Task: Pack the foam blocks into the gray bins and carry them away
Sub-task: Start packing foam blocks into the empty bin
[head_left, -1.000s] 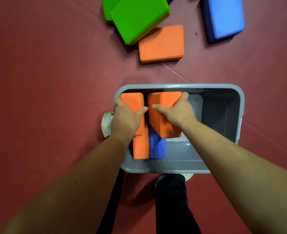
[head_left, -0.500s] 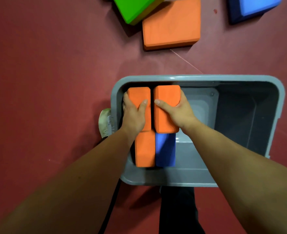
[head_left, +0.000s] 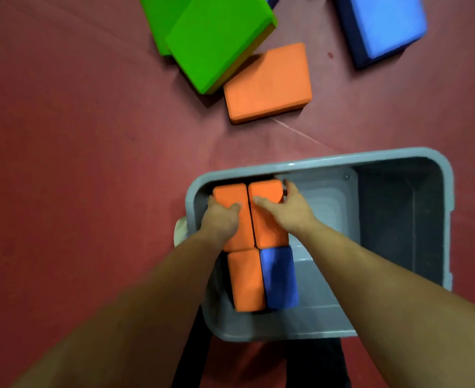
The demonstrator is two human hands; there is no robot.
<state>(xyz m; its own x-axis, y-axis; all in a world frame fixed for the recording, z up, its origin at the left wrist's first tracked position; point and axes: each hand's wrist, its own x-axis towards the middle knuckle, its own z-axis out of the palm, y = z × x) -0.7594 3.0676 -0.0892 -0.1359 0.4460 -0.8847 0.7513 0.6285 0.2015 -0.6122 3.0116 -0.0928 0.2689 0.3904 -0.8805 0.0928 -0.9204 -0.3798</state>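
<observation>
A gray bin (head_left: 342, 159) stands on the red floor below me. Four foam blocks stand on edge in its left part. My left hand (head_left: 221, 217) grips the far left orange block (head_left: 232, 196), thumb on top and fingers down its left side. My right hand (head_left: 282, 208) grips the orange block beside it (head_left: 267, 189), thumb on top, fingers down its right side. Nearer to me stand another orange block (head_left: 246, 280) and a blue block (head_left: 279, 277). The bin's right half holds nothing.
On the floor beyond the bin lie a loose orange block (head_left: 268, 82), two green blocks (head_left: 216, 37) leaning on each other, and a blue block (head_left: 384, 23) at the top right. My dark trouser legs and a pale shoe (head_left: 180, 231) show beside the bin.
Both hands have pushed the two orange blocks down into the bin's far left corner. The right one has gone from tilted to upright and level with its neighbour.
</observation>
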